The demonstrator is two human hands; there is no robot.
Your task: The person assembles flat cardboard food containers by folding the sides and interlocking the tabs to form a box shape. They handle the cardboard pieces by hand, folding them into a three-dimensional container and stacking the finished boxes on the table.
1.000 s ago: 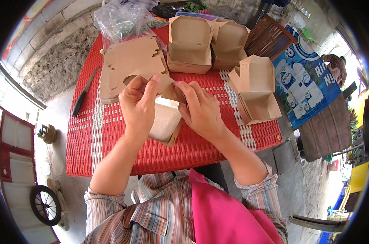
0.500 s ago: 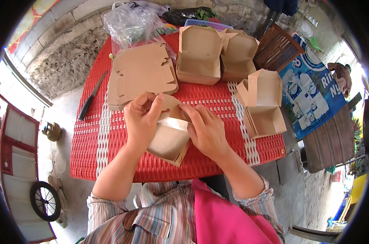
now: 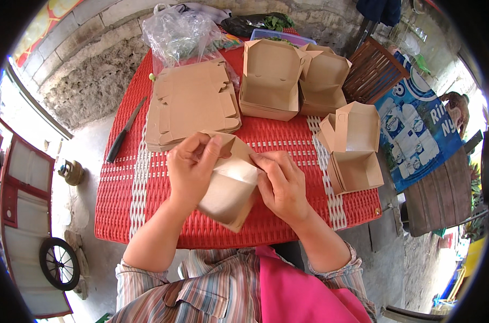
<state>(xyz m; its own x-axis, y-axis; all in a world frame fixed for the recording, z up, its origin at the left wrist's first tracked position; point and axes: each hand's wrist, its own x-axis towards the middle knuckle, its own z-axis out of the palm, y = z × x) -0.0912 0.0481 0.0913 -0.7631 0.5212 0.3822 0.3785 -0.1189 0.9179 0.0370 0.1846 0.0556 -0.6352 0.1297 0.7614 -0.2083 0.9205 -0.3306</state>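
Two grips: left hand [image 3: 191,171] and right hand [image 3: 282,187] pinch the carton [image 3: 228,188]
Carton: between them, touching both, long axis seemingly bodyward

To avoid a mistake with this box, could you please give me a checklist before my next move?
1. Left hand on the kraft cardboard box: ok, pinching its far-left edge.
2. Right hand on it: ok, at its far-right corner.
3. That corner fully locked: cannot tell, the hand partly covers it.
4. Black-handled knife away from hands: ok, left of the flat box blanks.
5. Nearest open box apart from right hand: ok.
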